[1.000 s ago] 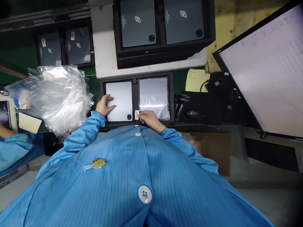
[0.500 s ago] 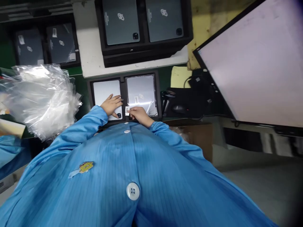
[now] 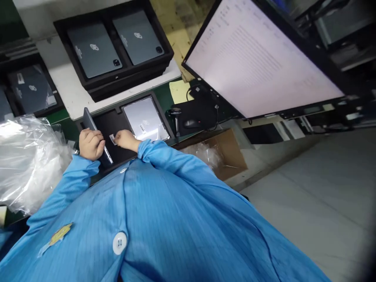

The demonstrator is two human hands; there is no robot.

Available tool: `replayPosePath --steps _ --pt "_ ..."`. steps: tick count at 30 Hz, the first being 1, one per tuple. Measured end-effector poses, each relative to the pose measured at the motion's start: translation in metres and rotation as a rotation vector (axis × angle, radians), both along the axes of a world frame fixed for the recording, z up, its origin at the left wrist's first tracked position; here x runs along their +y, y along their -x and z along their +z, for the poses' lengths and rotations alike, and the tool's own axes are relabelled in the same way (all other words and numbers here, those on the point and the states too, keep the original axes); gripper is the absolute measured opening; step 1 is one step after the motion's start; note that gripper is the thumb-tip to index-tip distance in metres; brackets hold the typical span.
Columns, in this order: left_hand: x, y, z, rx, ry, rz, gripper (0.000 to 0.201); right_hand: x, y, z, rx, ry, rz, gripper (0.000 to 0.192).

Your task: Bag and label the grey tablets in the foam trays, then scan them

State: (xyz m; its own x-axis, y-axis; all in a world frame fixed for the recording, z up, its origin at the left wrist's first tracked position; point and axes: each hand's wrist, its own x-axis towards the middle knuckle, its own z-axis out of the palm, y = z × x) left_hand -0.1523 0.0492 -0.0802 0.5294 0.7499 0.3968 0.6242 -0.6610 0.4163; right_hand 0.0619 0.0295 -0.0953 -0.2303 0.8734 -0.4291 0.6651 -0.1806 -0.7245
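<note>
My left hand (image 3: 91,144) grips a tablet (image 3: 89,119) and holds it up on edge over the left pocket of a black foam tray (image 3: 110,121). My right hand (image 3: 125,139) pinches a small white label (image 3: 112,138) just above that emptied pocket. In the tray's right pocket lies a second tablet in a clear bag (image 3: 145,119), with a label on it.
A second black tray with two dark tablets (image 3: 114,49) sits on a white board behind. A heap of clear bags (image 3: 28,160) lies at the left. A large monitor (image 3: 258,58) stands at the right, with a scanner and mouse (image 3: 190,123) below it. A cardboard box (image 3: 226,152) is under the bench.
My left hand has lifted the light tablet out of the left pocket and tipped it on edge. The right hand kept the label. My head turned to the right.
</note>
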Motion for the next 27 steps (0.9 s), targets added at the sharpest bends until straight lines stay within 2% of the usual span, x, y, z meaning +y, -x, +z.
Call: replayPosePath --steps 1,3,5,7,11,13,15,17,20,22,23,25,27 --pt "-0.001 0.004 0.002 0.009 -0.017 0.004 0.033 0.005 0.007 0.002 -0.079 -0.029 0.073 0.013" --pt "-0.001 0.005 0.004 0.032 -0.039 -0.008 0.030 0.010 0.011 0.006 -0.177 -0.065 0.123 0.015" --pt "-0.002 -0.002 0.003 0.058 -0.037 -0.009 0.029 0.007 0.003 0.009 -0.189 -0.090 0.098 0.028" --pt "-0.005 -0.014 -0.001 0.107 0.023 -0.012 0.031 -0.003 -0.018 0.012 -0.188 -0.141 0.044 0.035" --pt "-0.019 -0.041 -0.017 0.283 0.316 -0.047 0.046 -0.040 -0.087 0.012 -0.072 -0.178 -0.201 0.021" --pt "-0.026 -0.050 -0.025 0.348 0.449 -0.021 0.055 -0.065 -0.126 0.008 0.009 -0.170 -0.351 0.014" --pt "-0.031 -0.056 -0.029 0.355 0.516 0.048 0.057 -0.091 -0.161 0.003 0.062 -0.187 -0.501 0.015" --pt "-0.033 -0.068 -0.029 0.301 0.520 0.100 0.051 -0.113 -0.187 -0.002 0.100 -0.216 -0.618 0.021" --pt "-0.037 -0.112 -0.024 0.194 0.488 0.017 0.039 -0.130 -0.210 -0.006 0.149 -0.251 -0.738 0.029" --pt "-0.043 -0.158 -0.021 0.193 0.511 -0.088 0.036 -0.132 -0.219 -0.006 0.174 -0.263 -0.793 0.033" --pt "-0.047 -0.183 -0.020 0.214 0.524 -0.100 0.036 -0.131 -0.222 -0.006 0.184 -0.264 -0.809 0.033" --pt "-0.054 -0.230 -0.021 0.279 0.523 -0.070 0.045 -0.128 -0.228 -0.006 0.204 -0.267 -0.817 0.034" --pt "-0.059 -0.266 -0.024 0.367 0.514 -0.017 0.060 -0.125 -0.232 -0.007 0.229 -0.280 -0.799 0.034"
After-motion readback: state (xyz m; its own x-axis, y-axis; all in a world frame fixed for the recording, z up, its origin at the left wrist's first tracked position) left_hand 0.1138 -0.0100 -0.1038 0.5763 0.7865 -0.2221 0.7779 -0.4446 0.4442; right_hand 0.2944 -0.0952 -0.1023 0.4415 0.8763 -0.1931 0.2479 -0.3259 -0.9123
